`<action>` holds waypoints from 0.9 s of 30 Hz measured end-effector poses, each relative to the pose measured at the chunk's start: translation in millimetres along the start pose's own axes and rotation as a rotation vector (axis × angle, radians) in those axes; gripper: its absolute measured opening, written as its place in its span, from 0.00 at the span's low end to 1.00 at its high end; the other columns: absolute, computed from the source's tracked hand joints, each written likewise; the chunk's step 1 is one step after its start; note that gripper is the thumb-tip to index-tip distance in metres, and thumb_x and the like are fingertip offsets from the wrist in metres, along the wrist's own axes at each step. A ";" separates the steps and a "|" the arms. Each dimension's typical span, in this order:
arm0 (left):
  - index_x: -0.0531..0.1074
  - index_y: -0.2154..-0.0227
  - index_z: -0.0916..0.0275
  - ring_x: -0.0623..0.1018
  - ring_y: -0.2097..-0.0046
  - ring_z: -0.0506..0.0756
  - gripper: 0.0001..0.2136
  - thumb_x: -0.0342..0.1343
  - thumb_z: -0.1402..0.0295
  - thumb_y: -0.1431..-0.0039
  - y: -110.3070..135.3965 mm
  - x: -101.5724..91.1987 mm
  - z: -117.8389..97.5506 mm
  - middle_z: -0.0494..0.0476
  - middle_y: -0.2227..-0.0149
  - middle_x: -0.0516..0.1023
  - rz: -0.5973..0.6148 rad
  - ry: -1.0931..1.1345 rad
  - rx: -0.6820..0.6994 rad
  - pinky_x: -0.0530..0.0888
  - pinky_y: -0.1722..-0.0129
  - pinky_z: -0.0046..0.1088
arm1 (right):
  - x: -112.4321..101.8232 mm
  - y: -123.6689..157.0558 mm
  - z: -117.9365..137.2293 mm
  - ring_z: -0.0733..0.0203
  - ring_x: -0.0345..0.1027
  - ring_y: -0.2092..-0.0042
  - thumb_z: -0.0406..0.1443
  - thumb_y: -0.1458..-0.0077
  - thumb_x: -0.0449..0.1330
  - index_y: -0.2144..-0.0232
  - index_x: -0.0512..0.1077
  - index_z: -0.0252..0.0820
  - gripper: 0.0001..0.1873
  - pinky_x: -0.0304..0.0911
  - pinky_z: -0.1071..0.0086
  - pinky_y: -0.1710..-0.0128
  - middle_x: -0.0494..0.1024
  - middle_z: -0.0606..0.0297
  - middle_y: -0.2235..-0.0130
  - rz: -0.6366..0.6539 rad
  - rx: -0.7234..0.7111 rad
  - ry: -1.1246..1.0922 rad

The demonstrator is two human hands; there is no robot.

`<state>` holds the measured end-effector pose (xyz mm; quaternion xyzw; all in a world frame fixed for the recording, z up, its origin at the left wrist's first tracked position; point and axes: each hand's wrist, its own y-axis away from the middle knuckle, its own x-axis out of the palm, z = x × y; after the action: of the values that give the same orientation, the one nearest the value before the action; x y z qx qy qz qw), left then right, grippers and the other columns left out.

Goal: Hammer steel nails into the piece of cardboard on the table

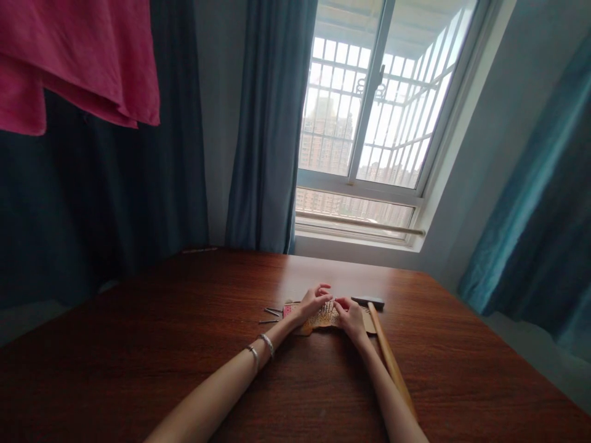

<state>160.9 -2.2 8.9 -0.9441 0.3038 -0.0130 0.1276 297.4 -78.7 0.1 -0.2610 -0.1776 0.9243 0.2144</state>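
Over a flat tan piece (325, 318) with a dotted, speckled pattern and a pink left end, my two hands come close together. My left hand (314, 301), below two silvery bracelets, has its thumb and index finger pinched; the other fingers curl loosely. Opposite it, my right hand (349, 315) also pinches at the fingertips. Something small and pale may be between the fingertips, too small to name. The hands cover parts of the tan piece. A hammer (390, 354) with a black head and long wooden handle lies by my right forearm, partly behind it.
Several thin metal rods (269, 321) lie left of the tan piece. All of this rests on a glossy brown wooden table (175, 344). Beyond it are a barred window (364, 123) and blue curtains (268, 123). A pink cloth (92, 61) hangs at upper left.
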 end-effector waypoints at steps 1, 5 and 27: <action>0.66 0.56 0.66 0.72 0.65 0.53 0.22 0.57 0.64 0.55 0.1 0.2 0.7 0.57 0.66 0.73 0.014 -0.009 0.009 0.67 0.64 0.29 | 0.2 0.3 -0.2 0.58 0.71 0.70 0.41 0.52 0.53 0.72 0.75 0.38 0.14 0.63 0.69 0.69 0.78 0.59 0.73 0.002 -0.002 -0.005; 0.68 0.57 0.66 0.73 0.64 0.54 0.21 0.58 0.64 0.55 -1.1 0.4 4.8 0.57 0.68 0.74 0.029 -0.059 0.023 0.68 0.63 0.30 | 0.6 1.5 -0.3 0.59 0.70 0.71 0.41 0.51 0.52 0.71 0.75 0.38 0.15 0.63 0.69 0.69 0.78 0.60 0.73 0.000 -0.026 -0.006; 0.74 0.69 0.66 0.73 0.66 0.52 0.11 0.56 0.65 0.54 2.1 -0.5 8.3 0.55 0.70 0.76 0.031 -0.397 0.170 0.68 0.63 0.26 | -1.5 6.9 5.3 0.57 0.71 0.69 0.39 0.52 0.54 0.72 0.76 0.40 0.13 0.64 0.68 0.68 0.79 0.61 0.71 0.043 -0.069 0.057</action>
<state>160.1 -1.7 0.4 -0.9092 0.2848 0.1498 0.2642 293.5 -86.4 1.9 -0.2982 -0.1976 0.9143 0.1901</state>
